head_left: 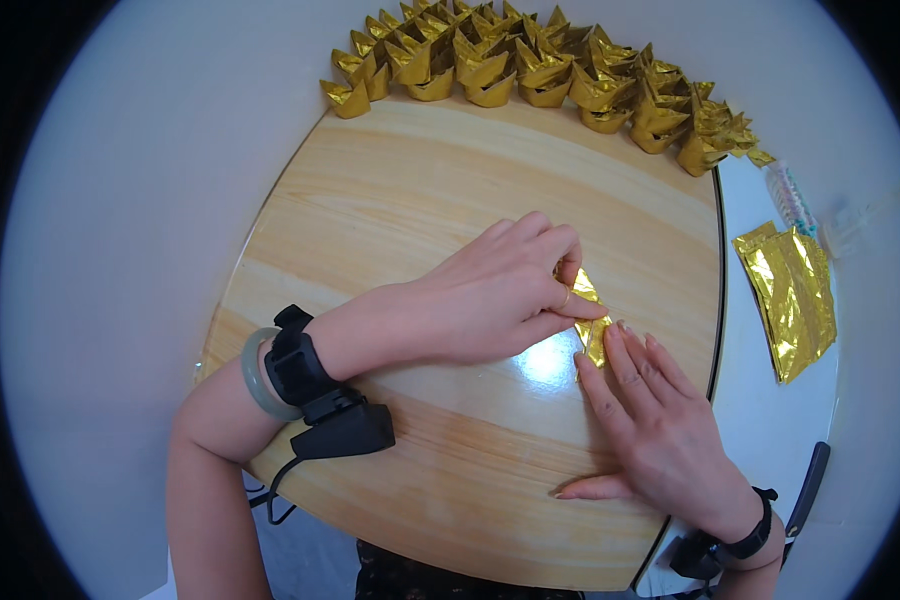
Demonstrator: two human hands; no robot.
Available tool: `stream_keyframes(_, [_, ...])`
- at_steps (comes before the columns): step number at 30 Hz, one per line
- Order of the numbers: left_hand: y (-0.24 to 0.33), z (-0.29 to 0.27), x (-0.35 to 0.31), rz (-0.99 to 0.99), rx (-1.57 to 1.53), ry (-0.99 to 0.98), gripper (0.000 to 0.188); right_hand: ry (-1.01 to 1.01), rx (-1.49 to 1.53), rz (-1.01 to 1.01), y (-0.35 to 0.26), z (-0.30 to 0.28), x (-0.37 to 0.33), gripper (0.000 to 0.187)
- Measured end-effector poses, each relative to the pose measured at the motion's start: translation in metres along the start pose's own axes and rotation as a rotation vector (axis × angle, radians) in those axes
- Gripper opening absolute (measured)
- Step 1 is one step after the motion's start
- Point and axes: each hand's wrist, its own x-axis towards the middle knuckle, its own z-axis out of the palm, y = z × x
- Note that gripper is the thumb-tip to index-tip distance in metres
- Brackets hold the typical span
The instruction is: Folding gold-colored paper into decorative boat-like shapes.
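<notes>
A narrow folded strip of gold foil paper (597, 347) lies on the wooden tabletop (430, 200), right of its middle. My left hand (500, 285) reaches across from the left with its fingers curled, closed on the strip's upper part; the fingers hide some of it. My right hand (660, 420) rests on the table at the strip's lower end, open. Its fingertips touch the paper, and its thumb is spread away to the left.
Many folded gold paper ingots (485, 75) stand in stacked rows along the table's far edge. On a white surface at the right lie gold foil sheets (790, 300), a clear patterned tube (790, 198) and a dark, long-handled object (810, 490). Walls rise left and right.
</notes>
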Motion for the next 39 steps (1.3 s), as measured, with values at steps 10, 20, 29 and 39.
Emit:
stream_keyframes(10, [-0.004,0.000,-0.001,-0.002,-0.006,-0.016,0.030,0.041,0.104,-0.033,0.008,-0.006,-0.003,0.083])
stream_keyframes(20, [0.005,0.010,0.000,-0.005,0.015,0.027,0.030,0.290,0.518,0.262,0.040,0.017,0.001,0.038])
stream_keyframes(29, [0.001,0.013,-0.002,-0.076,-0.071,0.083,0.042,0.351,0.733,0.448,0.027,0.015,0.014,0.043])
stream_keyframes(39, [0.001,0.013,-0.002,-0.089,-0.086,0.033,0.038,0.397,1.072,0.461,0.037,0.022,0.010,0.013])
